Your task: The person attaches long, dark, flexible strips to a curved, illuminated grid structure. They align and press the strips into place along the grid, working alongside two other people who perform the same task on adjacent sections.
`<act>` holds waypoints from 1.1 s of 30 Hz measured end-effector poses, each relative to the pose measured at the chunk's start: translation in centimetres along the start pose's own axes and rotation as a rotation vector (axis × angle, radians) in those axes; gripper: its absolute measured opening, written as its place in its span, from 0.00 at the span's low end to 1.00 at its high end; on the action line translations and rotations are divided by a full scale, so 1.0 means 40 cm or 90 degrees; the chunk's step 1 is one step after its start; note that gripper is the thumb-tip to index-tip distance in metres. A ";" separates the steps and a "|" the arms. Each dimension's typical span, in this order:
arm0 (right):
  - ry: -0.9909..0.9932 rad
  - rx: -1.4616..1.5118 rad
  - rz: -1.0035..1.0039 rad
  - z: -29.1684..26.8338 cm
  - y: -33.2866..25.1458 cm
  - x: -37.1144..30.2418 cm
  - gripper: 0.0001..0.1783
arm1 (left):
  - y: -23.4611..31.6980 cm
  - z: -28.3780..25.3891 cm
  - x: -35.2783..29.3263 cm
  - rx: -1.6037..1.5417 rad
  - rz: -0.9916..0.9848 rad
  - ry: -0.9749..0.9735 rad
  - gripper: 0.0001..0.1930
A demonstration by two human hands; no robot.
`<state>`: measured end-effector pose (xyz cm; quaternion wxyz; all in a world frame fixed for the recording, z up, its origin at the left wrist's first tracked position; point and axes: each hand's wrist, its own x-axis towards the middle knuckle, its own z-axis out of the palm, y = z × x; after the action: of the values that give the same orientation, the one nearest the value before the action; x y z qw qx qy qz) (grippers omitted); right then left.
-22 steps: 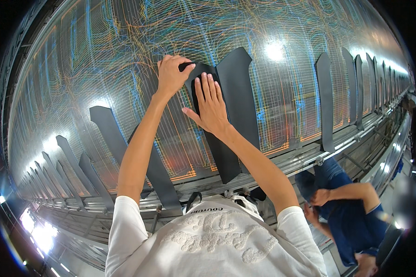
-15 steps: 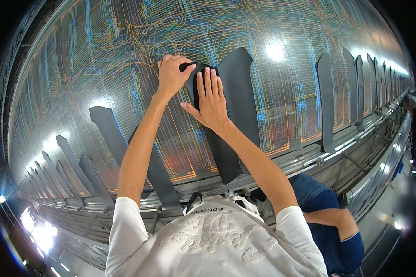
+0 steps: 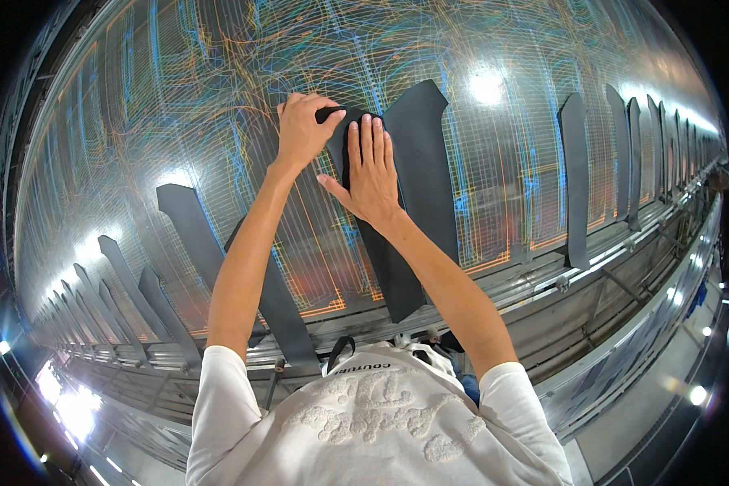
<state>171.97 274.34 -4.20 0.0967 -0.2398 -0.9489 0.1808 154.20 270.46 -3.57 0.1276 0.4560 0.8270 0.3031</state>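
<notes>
A long black strip of sheet material (image 3: 390, 271) lies on a table patterned with fine coloured lines (image 3: 494, 202). At its far end my left hand (image 3: 301, 134) pinches an edge that is folded up between thumb and fingers. My right hand (image 3: 371, 174) rests palm down on the strip, fingers stretched out and thumb spread to the left. Right beside it lies a wider dark grey panel (image 3: 425, 162) with a pointed far end. My fingers hide part of the strip's upper edge.
Dark grey strips lie along the near side of the table to the left (image 3: 190, 223) and right (image 3: 575, 178). Some overhang the metal rail (image 3: 535, 279) along the table's near edge. Bright lamp reflections show on the surface.
Both hands keep nearly the same place and hold. The person in blue at the lower right has moved almost wholly out of sight.
</notes>
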 end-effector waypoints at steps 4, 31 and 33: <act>0.007 0.003 0.004 -0.001 -0.002 -0.002 0.55 | -0.002 -0.001 -0.002 0.007 0.000 -0.013 0.16; 0.061 0.209 0.017 -0.313 0.131 -0.294 0.14 | 0.351 0.184 -0.627 0.112 0.072 -0.133 0.43; 0.079 0.211 0.021 -0.312 0.182 -0.146 0.14 | 0.347 0.183 -0.625 0.106 0.061 -0.148 0.43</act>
<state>183.48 281.16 3.84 0.1905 -0.2465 -0.8942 0.3214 180.95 258.07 -2.37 0.1695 0.5358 0.8063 0.1844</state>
